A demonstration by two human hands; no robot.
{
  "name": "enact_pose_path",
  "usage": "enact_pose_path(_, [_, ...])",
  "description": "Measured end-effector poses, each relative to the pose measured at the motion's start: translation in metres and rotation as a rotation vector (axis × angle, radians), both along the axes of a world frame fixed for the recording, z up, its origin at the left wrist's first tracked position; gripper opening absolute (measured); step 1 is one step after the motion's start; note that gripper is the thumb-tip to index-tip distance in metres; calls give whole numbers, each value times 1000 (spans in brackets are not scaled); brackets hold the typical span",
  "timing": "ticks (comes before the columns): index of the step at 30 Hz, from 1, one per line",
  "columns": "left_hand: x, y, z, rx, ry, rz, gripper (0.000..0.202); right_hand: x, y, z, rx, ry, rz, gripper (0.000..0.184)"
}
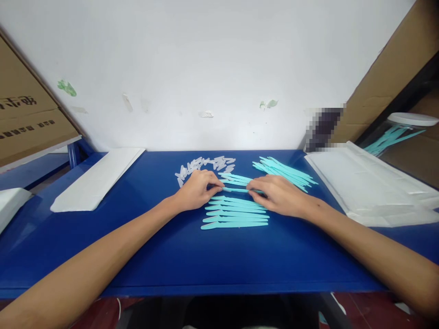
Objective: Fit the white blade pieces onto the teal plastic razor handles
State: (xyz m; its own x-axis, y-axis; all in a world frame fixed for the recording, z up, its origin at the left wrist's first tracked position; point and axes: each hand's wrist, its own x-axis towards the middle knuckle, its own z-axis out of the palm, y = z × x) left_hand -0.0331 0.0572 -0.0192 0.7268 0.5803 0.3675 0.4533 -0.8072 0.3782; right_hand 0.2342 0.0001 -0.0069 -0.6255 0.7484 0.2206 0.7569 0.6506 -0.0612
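Observation:
My left hand (197, 189) and my right hand (277, 195) rest on the blue table (171, 256), both pinching the ends of one thin turquoise plastic stick (236, 189). Just below it lies a neat row of several turquoise sticks (235, 212). A loose heap of the same sticks (284, 171) lies beyond my right hand. Several small clear plastic caps (206, 165) are scattered beyond my left hand.
A white paper bag (98, 180) lies at the left and a stack of clear plastic bags (370, 187) at the right. Cardboard boxes (24, 114) stand at both sides. A lidded jar (408, 130) with turquoise sticks sits far right. A white wall backs the table.

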Motion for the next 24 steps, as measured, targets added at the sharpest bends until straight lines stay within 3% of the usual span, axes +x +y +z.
enact_pose_path(7, [4, 1, -4, 40, -3, 82, 13, -3, 1, -3, 94, -18, 5, 30])
enact_pose_path(12, [-6, 4, -2, 126, 61, 162, 27, -3, -1, -3, 127, -6, -86, 29])
enact_pose_path(18, [-7, 8, 1, 14, 227, 58, 49, -4, -8, 8, -135, 56, 15, 31])
enact_pose_path(24, [3, 11, -1, -30, 271, 23, 50, -3, -7, 10, -270, 118, 81, 30])
